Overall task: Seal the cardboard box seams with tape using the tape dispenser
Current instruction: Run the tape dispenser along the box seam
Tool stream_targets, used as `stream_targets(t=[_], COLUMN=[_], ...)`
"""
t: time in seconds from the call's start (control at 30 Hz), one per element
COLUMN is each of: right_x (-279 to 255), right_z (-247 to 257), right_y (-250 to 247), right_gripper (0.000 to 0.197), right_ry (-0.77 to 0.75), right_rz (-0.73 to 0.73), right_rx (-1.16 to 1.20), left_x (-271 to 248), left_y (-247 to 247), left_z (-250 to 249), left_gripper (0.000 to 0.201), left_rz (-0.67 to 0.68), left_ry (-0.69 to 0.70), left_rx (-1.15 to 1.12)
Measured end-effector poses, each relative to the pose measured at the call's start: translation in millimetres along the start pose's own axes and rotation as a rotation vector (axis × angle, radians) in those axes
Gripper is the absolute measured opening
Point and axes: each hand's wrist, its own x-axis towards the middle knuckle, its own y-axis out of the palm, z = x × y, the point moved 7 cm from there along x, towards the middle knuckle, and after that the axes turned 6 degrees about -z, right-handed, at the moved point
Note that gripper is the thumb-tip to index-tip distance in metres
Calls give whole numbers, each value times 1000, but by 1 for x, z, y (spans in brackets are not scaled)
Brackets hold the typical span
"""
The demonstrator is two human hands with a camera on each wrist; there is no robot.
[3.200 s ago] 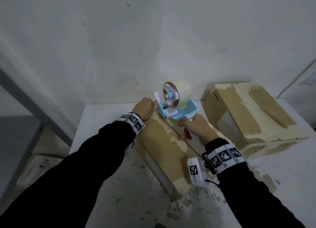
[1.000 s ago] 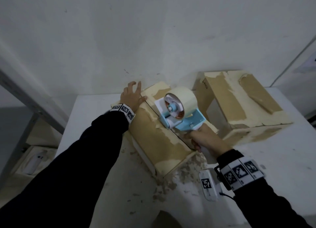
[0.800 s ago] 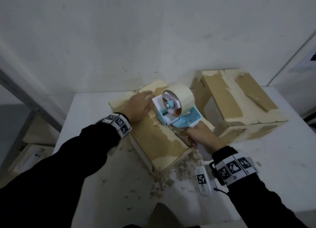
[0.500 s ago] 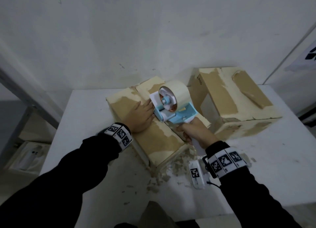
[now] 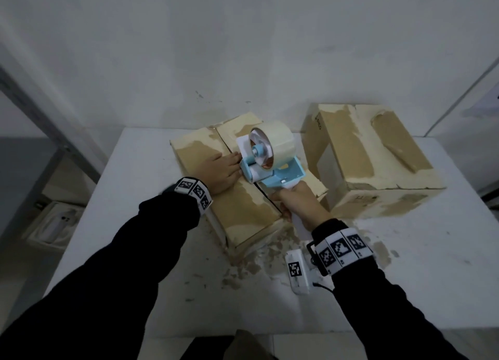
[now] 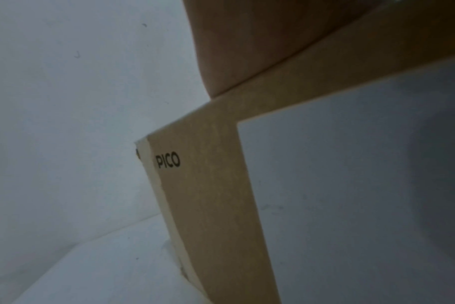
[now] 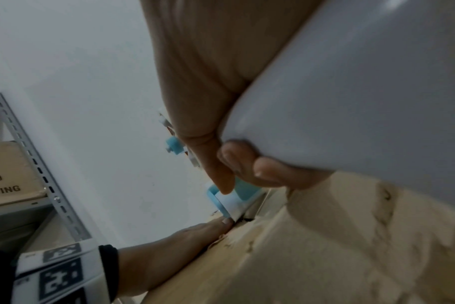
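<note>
A long brown cardboard box (image 5: 243,208) with peeled tape patches lies on the white table (image 5: 140,176), its centre seam running away from me. My left hand (image 5: 220,172) lies flat on the box's left flap, fingers straight, fingertips beside the dispenser's front. My right hand (image 5: 298,204) grips the white handle of the light-blue tape dispenser (image 5: 270,168), whose front roller sits on the seam. A cream tape roll (image 5: 272,142) is mounted on it. In the right wrist view my fingers (image 7: 249,164) curl round the handle (image 7: 364,86). The left wrist view shows the box side (image 6: 210,185) marked PICO.
A second, larger cardboard box (image 5: 370,157) stands to the right, close to the dispenser. Torn paper scraps (image 5: 243,268) litter the table in front of the box. A white wall rises right behind. A metal shelf rack (image 7: 39,170) stands to the left.
My left hand came back from the box's far end and now lies flat on the left flap beside the dispenser. The dispenser has shifted slightly toward the far end of the seam.
</note>
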Motion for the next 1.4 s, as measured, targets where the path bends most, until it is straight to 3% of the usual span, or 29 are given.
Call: stream_targets(t=[0.13, 0.23, 0.37, 0.43, 0.57, 0.7, 0.8, 1.0, 1.4], right_x=[-4, -3, -3, -4, -7, -12, -12, -7, -25], right_z=[0, 0, 1, 3, 4, 6, 7, 0, -22], right_y=[-2, -3, -5, -4, -1, 2, 2, 2, -5], right_gripper=[19, 18, 19, 20, 22, 20, 19, 20, 15], right_ry=[20, 21, 41, 42, 26, 20, 13, 2, -24], right_rz=[13, 31, 40, 40, 29, 24, 23, 9, 24], right_rx=[37, 74, 92, 94, 75, 92, 94, 43, 72], left_x=[-2, -8, -21, -21, -17, -14, -13, -9, 1], left_y=[-7, -25, -37, -33, -23, -26, -26, -21, -6], left_z=[4, 7, 3, -1, -8, -8, -9, -14, -3], left_gripper=[50, 57, 47, 50, 57, 59, 59, 44, 44], left_rz=[-68, -273, -467, -419, -180, -197, -232, -69, 22], left_ry=[-83, -91, -71, -13, 13, -15, 51, 9, -51], left_rx=[-119, -254, -258, -229, -195, -180, -159, -177, 6])
